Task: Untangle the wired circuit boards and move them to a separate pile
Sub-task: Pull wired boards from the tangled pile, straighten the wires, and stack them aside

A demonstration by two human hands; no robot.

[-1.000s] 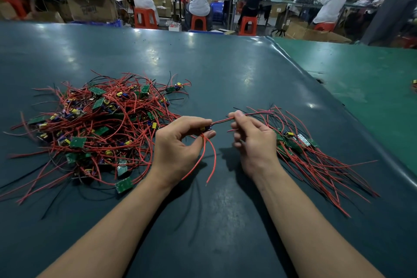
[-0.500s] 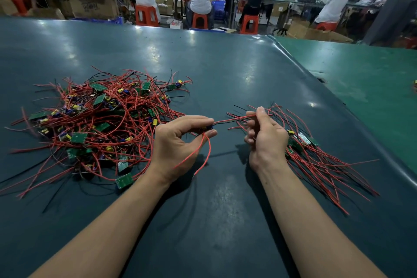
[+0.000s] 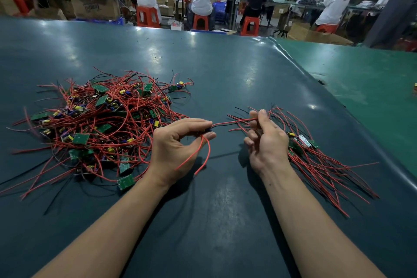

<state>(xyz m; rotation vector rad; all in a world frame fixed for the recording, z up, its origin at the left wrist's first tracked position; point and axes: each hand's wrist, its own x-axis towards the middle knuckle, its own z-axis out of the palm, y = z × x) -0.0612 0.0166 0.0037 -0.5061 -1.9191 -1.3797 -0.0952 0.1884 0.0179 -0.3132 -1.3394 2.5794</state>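
A tangled heap of small green circuit boards with red and black wires (image 3: 99,124) lies on the left of the dark table. A smaller, combed-out pile of wired boards (image 3: 316,156) lies on the right. My left hand (image 3: 178,146) pinches one small board between thumb and fingers, and two red wires hang down from it. That board's red and black wires (image 3: 232,123) stretch right to my right hand (image 3: 266,142), which pinches them between thumb and forefinger just left of the right pile.
The dark teal table (image 3: 214,70) stretches far ahead. A green-topped table (image 3: 365,88) adjoins it on the right. Behind, several people sit on red stools (image 3: 147,17) at benches, beside cardboard boxes (image 3: 94,8).
My right hand has slid rightward along the wires toward the right pile, drawing them straighter. My left hand keeps its pinch on the board in about the same place.
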